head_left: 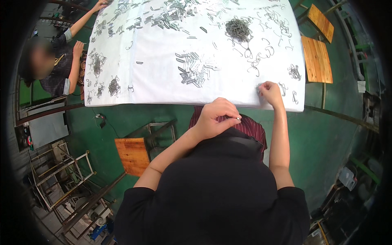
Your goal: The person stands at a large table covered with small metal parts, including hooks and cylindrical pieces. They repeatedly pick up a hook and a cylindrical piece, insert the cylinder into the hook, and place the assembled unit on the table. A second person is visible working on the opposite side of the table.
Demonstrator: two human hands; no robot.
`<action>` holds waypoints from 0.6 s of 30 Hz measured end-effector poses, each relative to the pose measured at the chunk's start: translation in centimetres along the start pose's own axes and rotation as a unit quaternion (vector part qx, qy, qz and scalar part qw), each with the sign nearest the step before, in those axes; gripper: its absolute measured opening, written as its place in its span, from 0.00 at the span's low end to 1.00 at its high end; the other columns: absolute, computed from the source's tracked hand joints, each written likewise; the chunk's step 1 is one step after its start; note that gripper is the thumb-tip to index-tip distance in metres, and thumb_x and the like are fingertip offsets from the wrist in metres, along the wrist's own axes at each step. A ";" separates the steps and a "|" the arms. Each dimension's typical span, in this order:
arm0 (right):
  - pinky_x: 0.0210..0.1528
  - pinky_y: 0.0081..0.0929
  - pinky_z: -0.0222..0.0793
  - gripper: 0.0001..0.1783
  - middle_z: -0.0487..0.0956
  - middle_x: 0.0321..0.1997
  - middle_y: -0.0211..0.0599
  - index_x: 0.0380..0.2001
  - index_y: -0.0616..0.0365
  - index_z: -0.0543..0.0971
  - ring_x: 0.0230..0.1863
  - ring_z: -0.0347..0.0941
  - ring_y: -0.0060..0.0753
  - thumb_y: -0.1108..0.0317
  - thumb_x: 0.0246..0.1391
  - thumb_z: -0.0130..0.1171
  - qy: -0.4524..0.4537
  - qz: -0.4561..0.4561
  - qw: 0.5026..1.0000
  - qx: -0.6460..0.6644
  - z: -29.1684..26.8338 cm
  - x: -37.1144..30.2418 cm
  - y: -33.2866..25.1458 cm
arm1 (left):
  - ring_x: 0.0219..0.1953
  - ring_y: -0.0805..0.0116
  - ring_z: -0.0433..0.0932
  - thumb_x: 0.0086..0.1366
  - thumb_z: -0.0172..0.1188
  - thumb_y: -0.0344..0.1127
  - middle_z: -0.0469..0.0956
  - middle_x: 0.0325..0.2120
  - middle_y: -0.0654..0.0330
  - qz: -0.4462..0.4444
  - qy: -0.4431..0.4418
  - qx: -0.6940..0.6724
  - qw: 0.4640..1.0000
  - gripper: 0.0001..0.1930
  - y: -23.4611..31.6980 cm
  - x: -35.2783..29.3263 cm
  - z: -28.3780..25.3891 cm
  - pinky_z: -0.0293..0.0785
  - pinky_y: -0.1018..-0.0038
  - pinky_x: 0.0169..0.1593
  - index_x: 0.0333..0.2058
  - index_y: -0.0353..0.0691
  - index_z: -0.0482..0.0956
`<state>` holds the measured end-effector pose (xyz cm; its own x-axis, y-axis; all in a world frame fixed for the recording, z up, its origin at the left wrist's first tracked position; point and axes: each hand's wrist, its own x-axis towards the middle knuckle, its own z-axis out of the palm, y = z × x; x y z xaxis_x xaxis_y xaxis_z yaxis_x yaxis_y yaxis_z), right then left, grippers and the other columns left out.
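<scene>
My left hand (218, 116) is closed in a pinch just off the near edge of the white-covered table (155, 81). A tiny shiny metal piece shows at the fingertips, too small to name. My right hand (271, 94) is over the table's near right part, thumb and fingers pressed together. Something small and greyish is at its fingertips, blurred. Beside it lie bent wire pieces (282, 88). A heap of small dark metal strips (192, 73) lies near the middle, and a dense pile of dark curved wire pieces (238, 30) farther back.
More metal strips (169, 18) are scattered along the far side. Small wire clusters (114, 86) lie at the left. Another person (51, 67) sits at the left edge, hands by the table. Wooden stools (317, 59) stand right, another stool (132, 155) behind left, near metal frames (61, 175).
</scene>
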<state>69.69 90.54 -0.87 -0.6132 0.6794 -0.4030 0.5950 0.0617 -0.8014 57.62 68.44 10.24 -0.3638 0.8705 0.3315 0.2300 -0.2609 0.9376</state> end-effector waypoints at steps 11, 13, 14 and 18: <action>0.26 0.22 0.63 0.09 0.74 0.19 0.38 0.27 0.65 0.76 0.22 0.69 0.25 0.70 0.41 0.58 -0.047 -0.061 0.994 -0.080 -1.7 0.8 -1.3 | 0.28 0.66 0.75 0.44 0.60 0.20 0.77 0.23 0.60 -0.008 0.011 -0.001 1.000 0.06 0.1 -0.5 -0.3 0.66 0.72 0.38 0.23 0.36 0.76; 0.26 0.24 0.64 0.11 0.73 0.21 0.38 0.32 0.61 0.77 0.22 0.69 0.27 0.69 0.42 0.58 0.026 -0.132 0.986 -0.099 -0.7 2.2 -1.5 | 0.29 0.66 0.75 0.44 0.60 0.20 0.77 0.23 0.60 0.000 0.009 -0.002 1.000 0.06 -0.1 -0.4 -0.1 0.66 0.72 0.38 0.23 0.36 0.76; 0.26 0.24 0.63 0.12 0.73 0.21 0.37 0.34 0.59 0.77 0.22 0.68 0.27 0.69 0.42 0.58 0.075 -0.165 0.978 -0.100 -0.2 3.3 -1.5 | 0.29 0.67 0.75 0.44 0.60 0.20 0.77 0.23 0.60 0.001 0.010 -0.004 1.000 0.06 0.0 -0.3 0.1 0.66 0.73 0.38 0.23 0.36 0.76; 0.29 0.32 0.66 0.11 0.72 0.24 0.39 0.33 0.56 0.78 0.23 0.70 0.39 0.70 0.43 0.55 0.154 -0.270 0.920 -0.237 1.3 6.7 -3.6 | 0.29 0.67 0.75 0.44 0.61 0.21 0.77 0.23 0.60 0.006 -0.001 0.001 1.000 0.06 0.0 -0.3 0.0 0.66 0.73 0.37 0.24 0.36 0.77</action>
<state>62.75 93.94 -1.29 -0.7538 0.6257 0.2006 0.4505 0.7144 -0.5355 57.76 68.21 10.13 -0.3601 0.8678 0.3425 0.2365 -0.2702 0.9333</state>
